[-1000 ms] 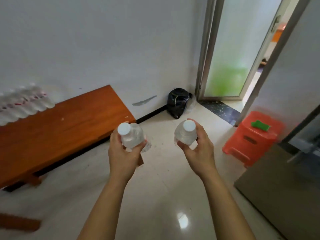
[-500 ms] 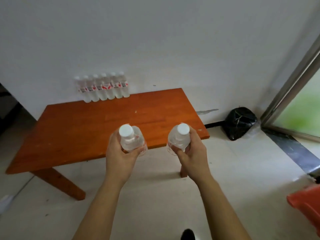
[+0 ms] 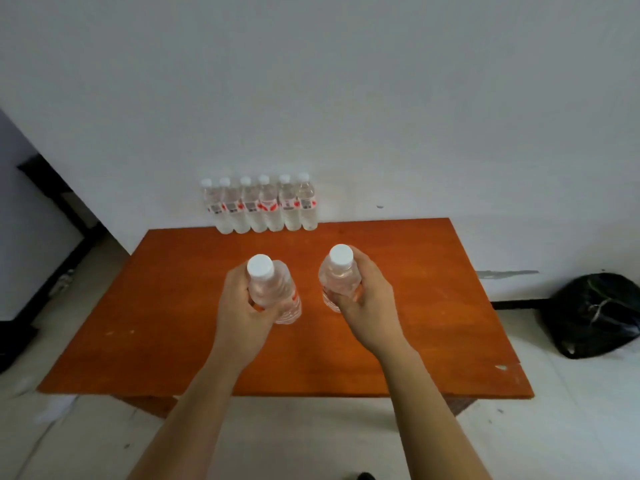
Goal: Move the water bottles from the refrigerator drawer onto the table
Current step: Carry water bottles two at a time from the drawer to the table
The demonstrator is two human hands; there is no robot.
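Each hand (image 3: 242,306) (image 3: 369,299) grips one bottle (image 3: 273,289) (image 3: 339,280) upright over the table (image 3: 138,334) — probably to extend the row (image 3: 261,206) at upper centre.

You had an orange-brown wooden table (image 3: 415,323) in front of you, with its far side up against the white wall (image 3: 346,98). Six water bottles (image 3: 263,206) stood on its far edge, a bit left of the middle. They stood upright in a tight row, with white caps and red labels. There was a small pale chip by the near right corner. The table stood on a pale floor (image 3: 311,438). A black bag (image 3: 595,317) lay on the floor to the right, by the wall.
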